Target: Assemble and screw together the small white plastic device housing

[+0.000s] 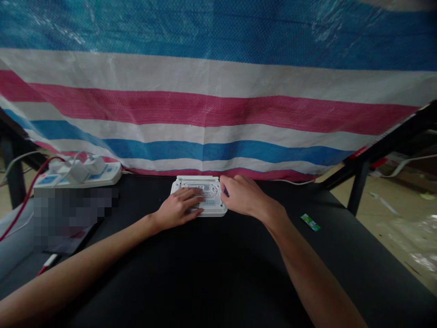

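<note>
A white router lies on the black tabletop with its vented, labelled underside facing up. A white bar, perhaps a folded antenna, runs along its far edge. My left hand rests flat on the router's left part, its fingers spread over the label. At the right edge of the router, my right hand is closed in a fist. A bit of something dark and purplish shows between its fingers; the rest is hidden, so I cannot tell its kind.
On the left stands a white power strip with plugs and cables, above a blurred-out flat device. A small green packet lies on the right of the black table. Behind hangs a striped plastic sheet, with dark metal legs beside it.
</note>
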`<state>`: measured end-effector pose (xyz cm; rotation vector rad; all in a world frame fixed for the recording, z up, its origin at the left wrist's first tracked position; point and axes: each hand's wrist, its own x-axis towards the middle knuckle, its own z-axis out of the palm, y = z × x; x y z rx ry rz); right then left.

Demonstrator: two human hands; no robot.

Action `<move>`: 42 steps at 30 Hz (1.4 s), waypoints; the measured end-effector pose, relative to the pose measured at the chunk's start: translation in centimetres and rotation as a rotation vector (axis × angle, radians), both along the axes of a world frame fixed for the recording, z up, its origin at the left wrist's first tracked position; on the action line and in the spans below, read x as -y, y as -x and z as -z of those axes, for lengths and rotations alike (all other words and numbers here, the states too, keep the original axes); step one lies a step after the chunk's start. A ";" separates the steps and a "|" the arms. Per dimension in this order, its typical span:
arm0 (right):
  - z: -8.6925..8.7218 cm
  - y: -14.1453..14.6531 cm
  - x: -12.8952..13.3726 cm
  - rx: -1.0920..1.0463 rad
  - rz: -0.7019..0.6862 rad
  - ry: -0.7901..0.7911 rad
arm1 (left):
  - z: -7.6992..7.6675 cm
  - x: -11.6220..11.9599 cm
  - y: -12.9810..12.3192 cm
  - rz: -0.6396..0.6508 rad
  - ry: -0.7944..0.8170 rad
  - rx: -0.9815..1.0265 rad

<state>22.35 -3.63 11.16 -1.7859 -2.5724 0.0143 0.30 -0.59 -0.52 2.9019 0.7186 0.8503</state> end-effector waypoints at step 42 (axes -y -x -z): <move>0.7 -0.6 -0.9 -0.051 0.027 -0.012 | 0.0 -0.1 0.1 0.005 -0.014 -0.005</move>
